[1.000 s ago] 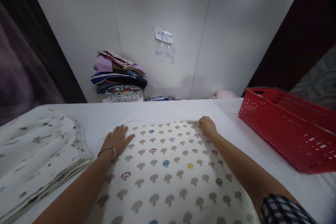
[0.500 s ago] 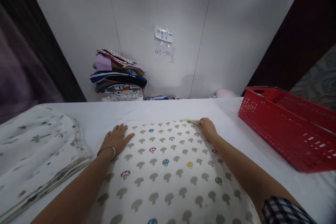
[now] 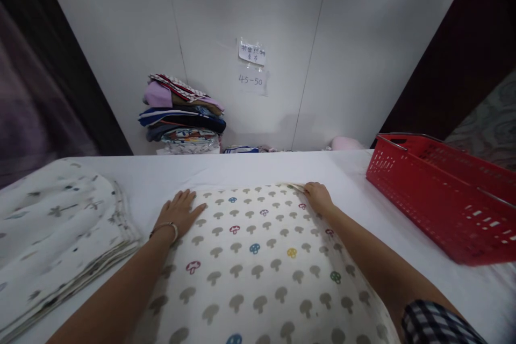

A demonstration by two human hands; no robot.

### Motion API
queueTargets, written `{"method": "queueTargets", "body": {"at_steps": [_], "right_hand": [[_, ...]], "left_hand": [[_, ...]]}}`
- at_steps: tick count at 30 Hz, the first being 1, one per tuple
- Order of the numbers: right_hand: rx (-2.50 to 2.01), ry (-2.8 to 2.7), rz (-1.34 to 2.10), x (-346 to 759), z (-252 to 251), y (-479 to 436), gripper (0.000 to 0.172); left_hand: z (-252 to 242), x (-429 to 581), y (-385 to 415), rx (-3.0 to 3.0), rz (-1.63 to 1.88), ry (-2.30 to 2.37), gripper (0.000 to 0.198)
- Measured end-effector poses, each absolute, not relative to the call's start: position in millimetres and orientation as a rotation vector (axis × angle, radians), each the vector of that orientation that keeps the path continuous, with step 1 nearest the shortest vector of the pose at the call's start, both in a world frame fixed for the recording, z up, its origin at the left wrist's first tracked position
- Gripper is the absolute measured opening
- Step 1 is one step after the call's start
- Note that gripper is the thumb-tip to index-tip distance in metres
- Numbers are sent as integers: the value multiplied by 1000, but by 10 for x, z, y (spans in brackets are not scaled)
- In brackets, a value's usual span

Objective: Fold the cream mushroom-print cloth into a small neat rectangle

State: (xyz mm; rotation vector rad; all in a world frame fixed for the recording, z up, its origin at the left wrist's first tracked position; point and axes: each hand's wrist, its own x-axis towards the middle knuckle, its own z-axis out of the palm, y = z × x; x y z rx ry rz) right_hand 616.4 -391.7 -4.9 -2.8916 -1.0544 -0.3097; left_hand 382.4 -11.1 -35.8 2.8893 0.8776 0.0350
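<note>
Pressing our left hand (image 3: 180, 214) flat, fingers spread, right hand (image 3: 318, 197) pinching far corner of soft, light mushroom cloth (image 3: 258, 263); grab corners.

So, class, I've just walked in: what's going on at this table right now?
A person leans over a white table with both hands on a mushroom-print cloth spread flat. The left hand lies palm down on its far left corner; the right hand is curled at the far right corner, apparently pinching the edge. A stack of folded printed cloths lies to the left, a red basket to the right.
</note>
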Motion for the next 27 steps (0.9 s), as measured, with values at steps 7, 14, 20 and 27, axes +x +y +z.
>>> {"method": "queueTargets", "body": {"at_steps": [7,14,20,27], "right_hand": [[-2946,-988,-285,6179,-39,-3852,22],[-2837,-1009,-324,6156,-6,-3904,22],[-2659,-864,-290,6181,-10,-3951,20],[-2606,-594,-178,6267,0,-3919,33]], "left_hand": [[-345,3822,-112,2887,34,880,74],[-309,3816,-141,2882,24,878,74],[-333,3818,-129,2903,14,884,74],[-301,3811,-146,2885,0,898,74]]}}
